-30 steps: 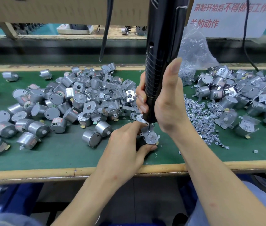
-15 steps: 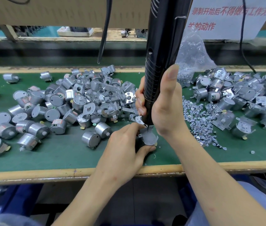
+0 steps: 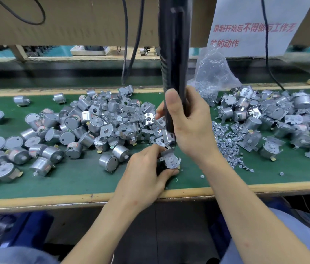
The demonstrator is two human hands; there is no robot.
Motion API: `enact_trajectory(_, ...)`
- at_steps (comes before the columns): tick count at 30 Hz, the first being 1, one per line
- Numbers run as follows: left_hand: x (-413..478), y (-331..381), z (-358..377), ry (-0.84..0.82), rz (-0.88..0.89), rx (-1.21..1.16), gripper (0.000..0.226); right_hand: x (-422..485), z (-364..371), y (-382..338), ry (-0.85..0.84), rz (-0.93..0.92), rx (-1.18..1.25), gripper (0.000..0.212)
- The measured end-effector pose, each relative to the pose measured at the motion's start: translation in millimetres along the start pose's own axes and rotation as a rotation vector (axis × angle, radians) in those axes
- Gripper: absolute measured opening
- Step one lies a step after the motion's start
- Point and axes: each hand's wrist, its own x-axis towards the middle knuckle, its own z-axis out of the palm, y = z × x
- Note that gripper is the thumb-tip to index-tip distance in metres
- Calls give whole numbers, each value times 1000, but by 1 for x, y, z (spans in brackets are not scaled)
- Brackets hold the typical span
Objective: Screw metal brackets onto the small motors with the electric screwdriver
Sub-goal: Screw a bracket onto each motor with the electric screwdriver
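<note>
My left hand pinches the bracketed motor near the tabletop's front edge. My right hand wraps the screwdriver, which has swung from tilted to upright; I judge it's now squared on the screw. That hand hides the bit, and the farther piles blur.

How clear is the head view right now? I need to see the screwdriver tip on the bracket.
Head view: the bracket in the left hand is fairly sharp; the screwdriver tip is not visible beside the right hand; the far-right motors and the sign are motion-blurred; the bench edge bows from the wide lens.
</note>
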Motion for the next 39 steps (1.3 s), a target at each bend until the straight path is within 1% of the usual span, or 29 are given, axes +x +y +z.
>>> enact_trajectory(1, 0, 0, 0, 2, 0, 1, 35, 0, -6, -1, -25, -7, -52, 22)
enact_trajectory(2, 0, 0, -1, 3, 2, 0, 36, 0, -12, -1, -44, -2, -116, 16)
enact_trajectory(4, -1, 2, -2, 17, 14, -5, 38, -1, -26, 0, -88, 47, -264, 14)
enact_trajectory(6, -1, 5, -4, 64, 37, -23, 40, -5, -38, 0, -163, 166, -434, 21)
enact_trajectory(8, 1, 9, -5, 129, 54, -60, 42, -10, -48, 3, -273, 317, -577, 40)
enact_trajectory(9, 3, 10, -5, 156, 59, -73, 44, -13, -51, 4, -352, 384, -596, 46)
enact_trajectory(10, 4, 12, -5, 175, 68, -75, 47, -16, -55, 5, -434, 436, -564, 45)
enact_trajectory(12, 8, 16, -4, 191, 93, -55, 51, -19, -61, 6, -552, 490, -355, 30)
enact_trajectory(14, 11, 21, -2, 207, 104, -41, 53, -22, -70, 7, -562, 536, -95, 19)
enact_trajectory(15, 12, 24, 0, 206, 97, -48, 55, -23, -74, 9, -535, 573, -23, 17)
enact_trajectory(17, 16, 31, 4, 193, 81, -75, 60, -22, -81, 13, -412, 664, 16, 24)
enact_trajectory(18, 17, 34, 6, 186, 78, -88, 61, -19, -84, 14, -302, 712, 31, 28)
enact_trajectory(19, 19, 36, 8, 183, 75, -99, 60, -16, -88, 14, -154, 740, 93, 31)
enact_trajectory(20, 20, 38, 8, 181, 70, -107, 59, -11, -97, 11, 12, 730, 227, 36)
enact_trajectory(21, 21, 40, 8, 178, 62, -114, 58, -6, -108, 7, 170, 683, 441, 46)
enact_trajectory(22, 21, 42, 9, 173, 54, -120, 59, -2, -122, 2, 288, 610, 700, 61)
enact_trajectory(23, 21, 43, 9, 163, 46, -122, 60, 1, -135, -2, 354, 540, 946, 80)
enact_trajectory(24, 20, 44, 9, 150, 37, -119, 60, 3, -147, -7, 364, 489, 1133, 97)
enact_trajectory(25, 19, 44, 8, 133, 29, -108, 59, 4, -154, -11, 337, 463, 1234, 109)
enact_trajectory(26, 17, 44, 7, 119, 21, -81, 56, 4, -156, -13, 303, 453, 1250, 114)
enact_trajectory(27, 16, 43, 6, 113, 13, -33, 52, 4, -152, -13, 272, 455, 1210, 114)
enact_trajectory(28, 15, 41, 3, 115, 2, 37, 46, 4, -144, -12, 251, 468, 1126, 109)
enact_trajectory(31, 10, 33, -9, 162, -65, 229, 35, 8, -107, -6, 214, 510, 766, 81)
enact_trajectory(33, 6, 30, -18, 193, -112, 252, 32, 11, -76, -3, 159, 481, 460, 60)
enact_trajectory(35, 3, 25, -26, 209, -150, 272, 30, 11, -46, 2, 103, 385, 106, 44)
enact_trajectory(36, 1, 23, -29, 214, -170, 314, 30, 9, -33, 6, 78, 334, -39, 47)
enact_trajectory(37, -1, 19, -31, 219, -199, 375, 31, 7, -21, 9, 48, 293, -144, 58)
enact_trajectory(39, -4, 13, -37, 219, -283, 516, 35, 5, -3, 14, -17, 260, -234, 82)
